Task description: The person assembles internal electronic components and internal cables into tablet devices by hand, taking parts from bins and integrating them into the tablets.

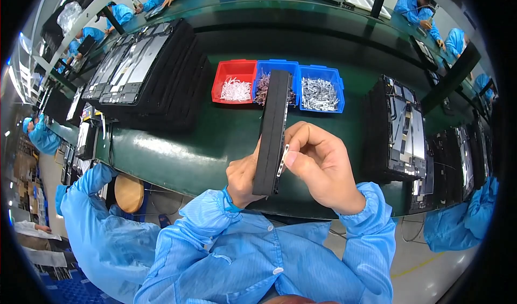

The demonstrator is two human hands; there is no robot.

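Observation:
My left hand (240, 178) grips a long black foam-like tray (270, 137) from its left side, and the tray stands on edge above the green bench. Most of the left fingers are hidden behind it. Along the tray's right edge runs a thin line of pale and dark marks. My right hand (326, 169) pinches a narrow white strip (282, 163) with dark spots between thumb and fingers, held against that edge. Whether the strip is touching or fixed to it I cannot tell. The tray partly covers the middle blue bin.
A red bin (215, 88) and a blue bin (342, 96) hold small strips. Foam trays with tablet-like devices stand stacked at left (177, 83) and right (377, 137). A dark post (449, 77) rises at right. Co-workers in blue sit on both sides and across the green bench (161, 156).

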